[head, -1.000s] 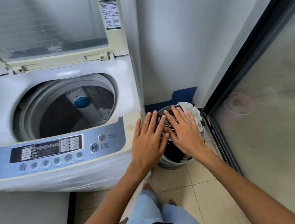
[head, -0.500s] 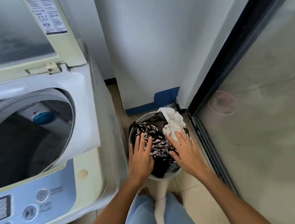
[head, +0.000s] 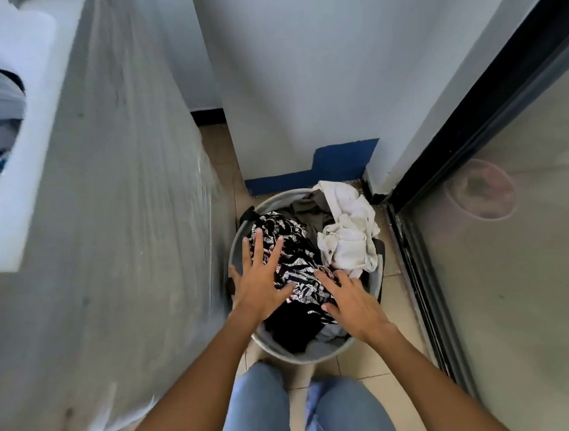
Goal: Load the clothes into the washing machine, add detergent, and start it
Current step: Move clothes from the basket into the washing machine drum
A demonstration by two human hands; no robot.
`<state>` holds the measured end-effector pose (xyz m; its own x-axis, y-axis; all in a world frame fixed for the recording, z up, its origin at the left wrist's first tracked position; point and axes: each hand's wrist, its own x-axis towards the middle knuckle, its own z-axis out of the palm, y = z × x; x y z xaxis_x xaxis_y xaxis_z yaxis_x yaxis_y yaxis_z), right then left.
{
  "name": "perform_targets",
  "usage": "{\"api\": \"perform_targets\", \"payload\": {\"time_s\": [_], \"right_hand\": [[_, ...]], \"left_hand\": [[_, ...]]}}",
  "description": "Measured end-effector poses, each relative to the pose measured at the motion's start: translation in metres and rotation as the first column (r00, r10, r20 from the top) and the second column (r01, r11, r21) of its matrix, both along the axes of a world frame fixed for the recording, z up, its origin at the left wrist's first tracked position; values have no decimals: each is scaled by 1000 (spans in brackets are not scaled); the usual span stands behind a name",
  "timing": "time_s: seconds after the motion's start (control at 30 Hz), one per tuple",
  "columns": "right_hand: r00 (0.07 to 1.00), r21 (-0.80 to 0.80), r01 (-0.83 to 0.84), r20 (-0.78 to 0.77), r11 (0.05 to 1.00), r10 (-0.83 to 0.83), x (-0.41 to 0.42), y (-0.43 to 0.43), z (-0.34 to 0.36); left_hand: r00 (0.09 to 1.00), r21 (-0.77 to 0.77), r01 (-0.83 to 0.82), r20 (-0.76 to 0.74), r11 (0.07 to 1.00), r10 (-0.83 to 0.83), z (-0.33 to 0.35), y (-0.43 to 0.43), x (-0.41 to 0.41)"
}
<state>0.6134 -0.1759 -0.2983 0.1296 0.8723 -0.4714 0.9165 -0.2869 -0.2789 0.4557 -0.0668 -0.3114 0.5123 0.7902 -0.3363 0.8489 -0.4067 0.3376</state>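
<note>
Beside the washing machine (head: pixel 102 197), clothes (head: pixel 294 259) are heaped in a basket (head: pixel 309 359) on the floor. Left hand (head: pixel 259 282) & right hand (head: pixel 352 298) are laid spread on top, nothing pinched yet. Pile should be scooped from underneath w/ both hands, so nothing gets dropped.

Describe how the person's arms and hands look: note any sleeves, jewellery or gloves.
The left forearm and right forearm are bare down to the picture's lower edge, with no sleeve showing. The left hand and right hand are ungloved, and no ring, watch or bracelet is visible. Below them, the legs wear light blue jeans.
</note>
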Motion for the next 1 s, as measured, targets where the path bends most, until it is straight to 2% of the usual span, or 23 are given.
{"api": "perform_targets", "payload": {"time_s": [0.13, 0.2, 0.3, 0.4, 0.57, 0.77, 1.0], "right_hand": [[999, 56, 26, -48, 998, -24, 5, 15, -41], [997, 89, 30, -71, 996, -24, 7, 21, -55], [996, 147, 22, -94, 989, -9, 11, 29, -67], [985, 209, 115, -150, 971, -84, 8, 37, -68], [887, 269, 360, -397, 893, -238, -1, 45, -47], [775, 272, 526, -543, 806, -323, 1, 40, -3], [617, 275, 672, -721, 687, -315, 4, 35, 64]], "left_hand": [[998, 21, 52, 24, 998, -52, -34, 28, 6], [993, -63, 68, 104, 996, -62, -50, 40, 6], [959, -186, 39, 283, 982, 16, -60, 47, 6], [930, -128, -88, 345, 988, 128, -59, 39, 13], [891, -11, -207, 412, 978, 193, -34, 31, 19], [838, -2, -253, 500, 968, 220, 16, 14, 25], [782, 28, -290, 582, 957, 220, 77, -10, 23]]}}
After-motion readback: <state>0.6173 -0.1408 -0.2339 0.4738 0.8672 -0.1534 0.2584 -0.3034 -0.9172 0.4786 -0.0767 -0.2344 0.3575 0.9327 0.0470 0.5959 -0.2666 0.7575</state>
